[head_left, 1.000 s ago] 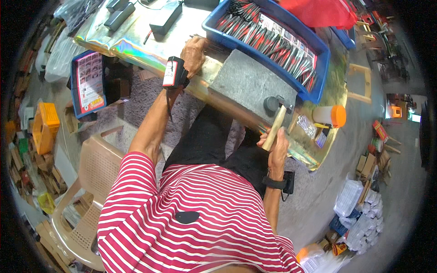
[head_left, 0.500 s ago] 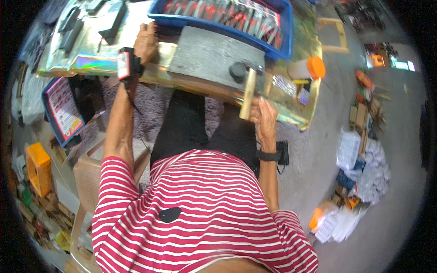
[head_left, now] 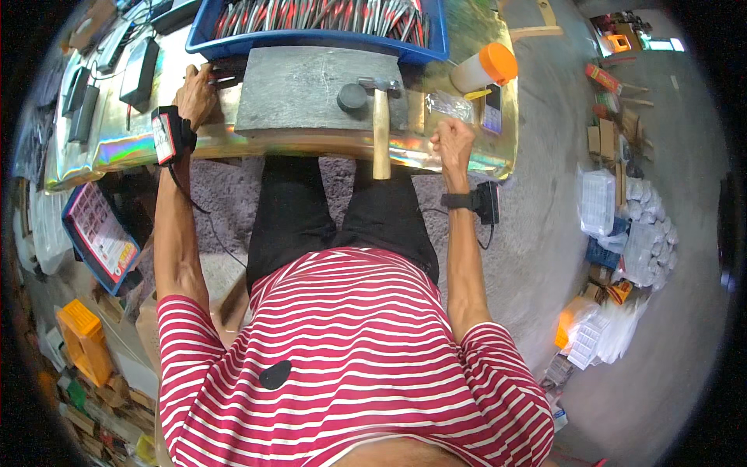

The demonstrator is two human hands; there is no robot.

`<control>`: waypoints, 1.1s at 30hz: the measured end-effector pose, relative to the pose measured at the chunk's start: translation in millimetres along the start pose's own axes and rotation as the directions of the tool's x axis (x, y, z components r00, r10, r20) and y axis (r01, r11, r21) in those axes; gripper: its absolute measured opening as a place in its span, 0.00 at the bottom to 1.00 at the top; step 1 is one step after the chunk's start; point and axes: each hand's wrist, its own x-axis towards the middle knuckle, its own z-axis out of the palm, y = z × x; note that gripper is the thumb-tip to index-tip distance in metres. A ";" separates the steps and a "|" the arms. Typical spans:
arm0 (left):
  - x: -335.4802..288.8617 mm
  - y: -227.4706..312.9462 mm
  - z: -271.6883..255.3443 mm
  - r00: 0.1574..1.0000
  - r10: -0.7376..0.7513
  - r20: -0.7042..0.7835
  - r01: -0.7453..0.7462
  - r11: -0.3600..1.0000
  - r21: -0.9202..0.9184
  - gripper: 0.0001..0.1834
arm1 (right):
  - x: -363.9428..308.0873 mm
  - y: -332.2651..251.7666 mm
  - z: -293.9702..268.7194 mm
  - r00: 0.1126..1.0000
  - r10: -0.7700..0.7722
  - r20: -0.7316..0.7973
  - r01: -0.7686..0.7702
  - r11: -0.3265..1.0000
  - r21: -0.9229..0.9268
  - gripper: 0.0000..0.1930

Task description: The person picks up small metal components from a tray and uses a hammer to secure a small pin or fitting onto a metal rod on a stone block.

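Note:
My left hand [head_left: 194, 97] rests on the table left of a grey slab [head_left: 288, 93], its fingers stretched forward beside a small dark tool [head_left: 225, 79]. A hammer with a pale wooden handle [head_left: 381, 136] lies with its metal head on the slab and its handle reaching past the near edge. Left of the head sits a round black piece [head_left: 352, 97]. My right hand [head_left: 454, 144] hovers at the front edge, right of the handle and apart from it. Its fingers are curled together; whatever is in them, if anything, is hidden. Just beyond lies a clear plastic packet [head_left: 450, 107].
A blue tray [head_left: 317, 42] of red and grey tools stands behind the slab. An orange-lidded jar [head_left: 496, 64] is at the right, black boxes [head_left: 140, 71] at the left. Plastic packs [head_left: 597, 202] lie on the floor at right; an orange crate [head_left: 84, 342] stands at left.
My right hand has moved right and forward, away from the hammer's handle. The handle now points straighter toward me. The whole view has shifted; my left hand stays left of the slab.

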 end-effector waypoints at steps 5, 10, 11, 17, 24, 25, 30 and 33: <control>-8.8 12.0 -7.3 0.994 -0.059 0.091 0.061 0.998 -0.025 0.18 | 27.4 28.1 3.3 0.995 -0.099 -0.017 0.096 0.984 -0.153 0.07; -24.3 17.9 -14.4 0.994 -0.081 0.069 0.085 0.995 -0.059 0.20 | 30.4 27.1 10.5 0.943 -0.331 -0.027 0.290 0.859 -0.422 0.06; -26.4 16.7 -14.4 0.994 -0.084 0.067 0.090 0.993 -0.078 0.20 | 29.1 23.4 11.8 0.943 -0.330 -0.025 0.290 0.860 -0.420 0.06; -36.2 17.4 -18.0 0.998 -0.064 -0.008 0.061 0.977 -0.204 0.21 | 28.4 19.2 13.8 0.915 -0.403 0.040 0.348 0.733 -0.585 0.05; -48.8 29.3 -10.9 0.980 -0.109 -0.166 0.029 0.903 -0.428 0.16 | 31.7 27.8 6.0 0.890 -0.428 0.153 0.408 0.603 -0.685 0.07; -52.7 25.4 -11.5 0.979 -0.097 -0.177 0.015 0.910 -0.414 0.14 | 32.1 25.4 6.8 0.902 -0.397 0.170 0.400 0.619 -0.676 0.07; -59.0 19.7 -6.4 0.961 -0.073 -0.265 -0.043 0.912 -0.407 0.09 | 31.7 19.9 3.5 0.899 -0.416 0.139 0.423 0.736 -0.529 0.05; -57.2 22.2 -6.1 0.975 -0.064 -0.212 -0.020 0.928 -0.372 0.07 | 32.0 23.7 -4.0 0.890 -0.430 0.153 0.452 0.786 -0.422 0.06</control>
